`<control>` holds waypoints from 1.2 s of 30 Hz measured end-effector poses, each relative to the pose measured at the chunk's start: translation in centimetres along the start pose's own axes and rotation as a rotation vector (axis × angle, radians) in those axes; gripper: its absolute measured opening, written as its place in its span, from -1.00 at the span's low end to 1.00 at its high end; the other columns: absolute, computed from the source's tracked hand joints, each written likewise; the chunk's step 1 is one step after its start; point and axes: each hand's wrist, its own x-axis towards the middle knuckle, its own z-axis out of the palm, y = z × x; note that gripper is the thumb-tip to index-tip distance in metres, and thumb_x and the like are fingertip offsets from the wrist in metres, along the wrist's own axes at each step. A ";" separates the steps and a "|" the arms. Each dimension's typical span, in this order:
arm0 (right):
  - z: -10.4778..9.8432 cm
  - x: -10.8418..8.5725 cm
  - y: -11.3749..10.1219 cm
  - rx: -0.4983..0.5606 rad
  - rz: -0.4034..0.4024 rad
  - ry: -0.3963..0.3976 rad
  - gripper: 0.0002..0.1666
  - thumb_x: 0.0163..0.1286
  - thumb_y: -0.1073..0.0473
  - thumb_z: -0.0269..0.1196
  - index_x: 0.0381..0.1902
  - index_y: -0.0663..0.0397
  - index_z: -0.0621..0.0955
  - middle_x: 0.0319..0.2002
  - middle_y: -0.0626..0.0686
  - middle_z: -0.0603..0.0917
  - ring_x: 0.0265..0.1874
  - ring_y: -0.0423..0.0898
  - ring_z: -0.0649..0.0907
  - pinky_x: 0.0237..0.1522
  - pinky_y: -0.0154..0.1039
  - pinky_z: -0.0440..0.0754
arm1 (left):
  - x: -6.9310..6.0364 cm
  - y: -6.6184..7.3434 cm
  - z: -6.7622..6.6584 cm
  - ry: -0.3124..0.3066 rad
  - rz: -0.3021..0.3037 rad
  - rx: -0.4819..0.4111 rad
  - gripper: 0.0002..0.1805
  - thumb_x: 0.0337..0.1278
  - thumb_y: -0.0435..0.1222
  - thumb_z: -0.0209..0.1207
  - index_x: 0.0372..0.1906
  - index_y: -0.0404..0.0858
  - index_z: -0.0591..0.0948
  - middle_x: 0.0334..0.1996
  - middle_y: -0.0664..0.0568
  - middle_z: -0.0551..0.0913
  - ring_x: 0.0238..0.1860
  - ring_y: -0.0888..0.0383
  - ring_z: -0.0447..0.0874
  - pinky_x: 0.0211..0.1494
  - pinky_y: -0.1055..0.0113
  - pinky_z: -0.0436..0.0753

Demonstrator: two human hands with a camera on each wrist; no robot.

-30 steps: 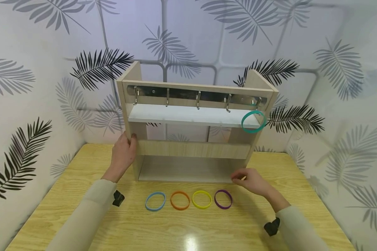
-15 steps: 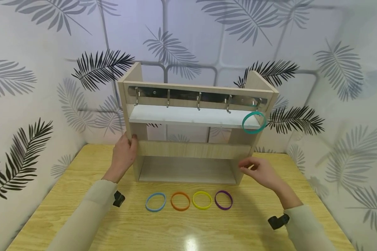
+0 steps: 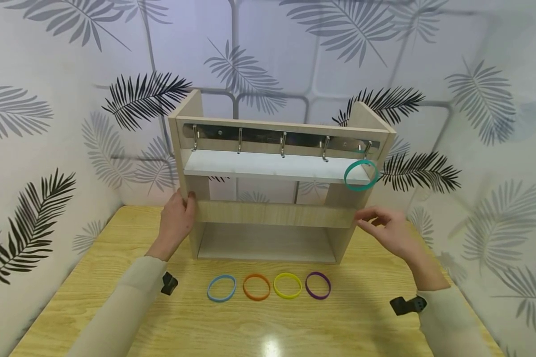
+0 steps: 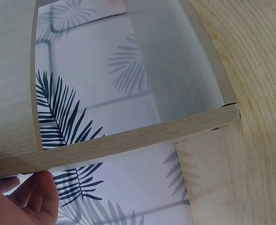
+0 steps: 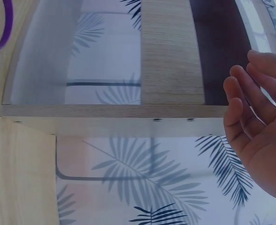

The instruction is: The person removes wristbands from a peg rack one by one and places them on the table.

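A pale wooden shelf unit (image 3: 274,214) stands on the table, with a metal strip of several hooks (image 3: 283,144) along its top front. My left hand (image 3: 175,220) grips its left side panel, the thumb at the front edge and the fingers on the outer side; the left wrist view shows curled fingers (image 4: 43,199) against that panel. By the right side panel, my right hand (image 3: 386,230) holds nothing, its fingers loosely bent. Whether it touches the panel I cannot tell. From the rightmost hook hangs a teal silicone wristband (image 3: 347,183).
In a row before the shelf lie a blue wristband (image 3: 208,292), an orange wristband (image 3: 256,299), a yellow wristband (image 3: 288,297) and a purple wristband (image 3: 318,297). The wooden table (image 3: 196,327) meets leaf-patterned walls (image 3: 268,44) behind and at both sides.
My right hand has risen and moved rightward, from the shelf's lower right front corner to beside the middle of its right panel. The left hand and the wristbands stay put.
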 end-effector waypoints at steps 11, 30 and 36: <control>-2.4 0.8 -1.5 -0.033 -0.004 0.136 -0.81 0.29 0.26 0.27 -0.15 0.20 0.65 -0.28 -0.05 0.67 -0.36 -0.34 0.57 -0.38 -0.45 0.48 | 0.0 0.1 -0.1 0.001 0.013 -0.002 -0.49 0.43 -0.10 -0.25 0.05 -0.47 0.44 -0.28 -0.30 0.55 -0.34 -0.18 0.54 -0.35 -0.05 0.50; -5.1 2.8 -5.0 0.081 -0.026 0.337 -0.79 0.22 0.44 0.26 -0.17 0.46 0.59 -0.30 -0.34 0.61 -0.37 -0.37 0.57 -0.30 -0.55 0.46 | 0.0 -0.1 0.0 0.008 0.019 0.009 -0.53 0.43 -0.10 -0.24 -0.04 -0.45 0.46 -0.38 -0.23 0.52 -0.46 -0.10 0.46 -0.45 0.05 0.46; -5.4 3.7 -4.8 0.147 -0.018 0.378 -0.77 0.22 0.45 0.25 -0.16 0.50 0.58 -0.32 -0.27 0.63 -0.42 -0.36 0.60 -0.31 -0.53 0.49 | 0.0 0.0 0.0 0.002 0.011 0.005 -0.51 0.43 -0.10 -0.24 0.00 -0.47 0.45 -0.30 -0.29 0.55 -0.38 -0.15 0.53 -0.40 -0.02 0.50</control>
